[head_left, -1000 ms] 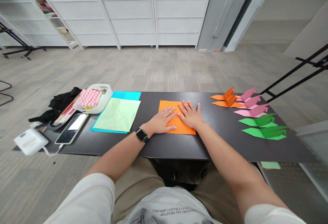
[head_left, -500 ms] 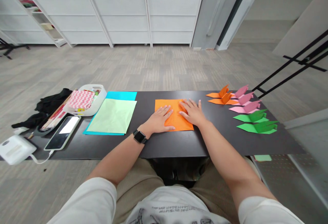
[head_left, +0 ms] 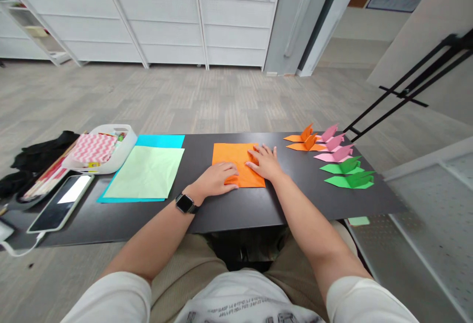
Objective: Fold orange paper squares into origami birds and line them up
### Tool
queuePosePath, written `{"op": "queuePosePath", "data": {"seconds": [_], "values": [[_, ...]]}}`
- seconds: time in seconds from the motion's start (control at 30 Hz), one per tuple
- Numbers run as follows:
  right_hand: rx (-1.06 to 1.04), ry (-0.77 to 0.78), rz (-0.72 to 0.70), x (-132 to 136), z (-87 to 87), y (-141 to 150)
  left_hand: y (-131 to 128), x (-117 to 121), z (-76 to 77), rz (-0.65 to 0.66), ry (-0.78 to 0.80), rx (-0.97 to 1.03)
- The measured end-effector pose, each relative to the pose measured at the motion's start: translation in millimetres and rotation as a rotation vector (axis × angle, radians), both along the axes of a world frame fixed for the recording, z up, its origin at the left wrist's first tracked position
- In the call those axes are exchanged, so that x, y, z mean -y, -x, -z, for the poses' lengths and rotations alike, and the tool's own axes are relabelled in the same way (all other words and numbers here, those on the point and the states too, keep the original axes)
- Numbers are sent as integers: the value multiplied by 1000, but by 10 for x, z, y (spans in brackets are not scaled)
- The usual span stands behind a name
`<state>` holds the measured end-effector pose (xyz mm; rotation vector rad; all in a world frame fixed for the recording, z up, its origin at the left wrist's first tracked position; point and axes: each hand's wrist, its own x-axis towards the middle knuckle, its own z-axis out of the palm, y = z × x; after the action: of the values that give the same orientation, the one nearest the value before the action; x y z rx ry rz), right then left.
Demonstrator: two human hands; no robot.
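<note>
An orange sheet of paper (head_left: 236, 153) lies flat on the dark table in front of me. My left hand (head_left: 216, 180) rests on its lower left part, fingers drawn near each other and thumb apart along the bottom edge. On the sheet's right side lies my right hand (head_left: 266, 161), its fingers spread. Neither hand grips anything that I can see. Parts of the paper's lower left corner and right edge are covered by the hands.
Folded paper figures in orange (head_left: 305, 138), pink (head_left: 336, 154) and green (head_left: 349, 180) stand at the right. To the left are a pale green sheet (head_left: 146, 172) over blue paper (head_left: 160, 140), a white basket (head_left: 127, 140) and a phone (head_left: 61, 204) with a cable.
My left hand has slid toward the paper's lower left, its fingers closer together. My right hand stays on the right side. The camera view has turned somewhat to the right.
</note>
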<state>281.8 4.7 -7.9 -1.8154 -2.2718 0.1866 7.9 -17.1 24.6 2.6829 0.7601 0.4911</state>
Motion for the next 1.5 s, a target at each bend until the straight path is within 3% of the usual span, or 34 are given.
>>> {"op": "queuePosePath", "data": {"seconds": [0.23, 0.37, 0.47, 0.67, 0.8, 0.87, 1.07, 1.17, 1.33, 1.5], "values": [[-297, -129, 32, -87, -30, -293, 0, -14, 18, -70, 26, 51], [-356, -120, -175, -48, -71, -445, 61, -47, -3, -176, 71, 152], [-371, -138, -259, 6, -112, -354, 105, -62, -30, -223, 101, 229], [-465, -282, -208, 27, -163, -145, 138, -66, -44, -201, 140, 269], [-561, -305, -119, -19, -168, -283, 269, -170, 4, -445, 107, 438], [-622, -299, -62, -52, -168, -374, 345, -231, 38, -501, 62, 462], [-721, -331, -23, -129, -136, -500, 361, -261, 64, -255, -30, 283], [-716, -298, -65, -109, -125, -493, 322, -260, 70, -300, -44, 292], [-598, -219, -252, 13, -165, -454, 353, -321, 149, -339, -78, 284], [-463, -128, -250, 78, -187, -508, 373, -352, 176, -341, -27, 234]]}}
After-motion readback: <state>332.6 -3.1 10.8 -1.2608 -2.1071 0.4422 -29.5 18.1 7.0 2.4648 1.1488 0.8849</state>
